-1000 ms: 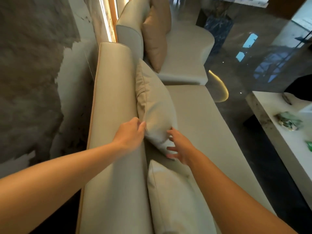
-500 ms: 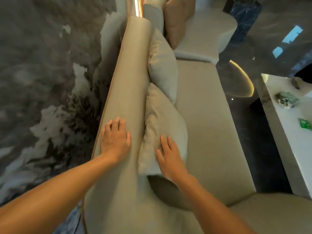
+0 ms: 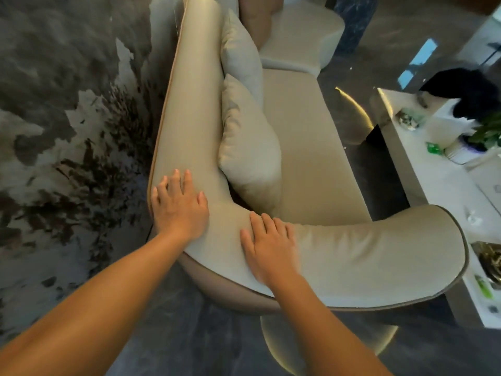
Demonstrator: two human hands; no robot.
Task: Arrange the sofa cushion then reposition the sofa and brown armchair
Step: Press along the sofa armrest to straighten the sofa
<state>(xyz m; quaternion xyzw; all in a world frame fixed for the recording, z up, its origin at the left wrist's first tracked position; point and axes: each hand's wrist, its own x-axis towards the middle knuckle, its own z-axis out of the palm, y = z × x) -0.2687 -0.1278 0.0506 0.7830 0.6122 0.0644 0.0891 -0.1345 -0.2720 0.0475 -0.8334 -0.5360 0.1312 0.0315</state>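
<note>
A beige sofa (image 3: 306,147) runs away from me along the marbled wall, its backrest curving round into a padded arm at the near end. Two beige cushions lean against the backrest: the near cushion (image 3: 249,147) and the far cushion (image 3: 238,50). My left hand (image 3: 179,204) lies flat, fingers spread, on the backrest's corner. My right hand (image 3: 268,240) lies flat on the curved arm next to it. Neither hand holds anything. A brown cushion (image 3: 256,17) stands on a second beige seat (image 3: 298,36) beyond the sofa. No brown armchair is visible.
A white low table (image 3: 433,185) stands to the right with a potted plant (image 3: 488,131), small green items and a black object (image 3: 466,88). A narrow dark glossy floor strip (image 3: 360,126) separates it from the sofa. The marbled wall (image 3: 67,104) is close behind the backrest.
Both hands left the near cushion and backrest middle and came back to the sofa's near corner. My view pulled back, so the curved arm now shows.
</note>
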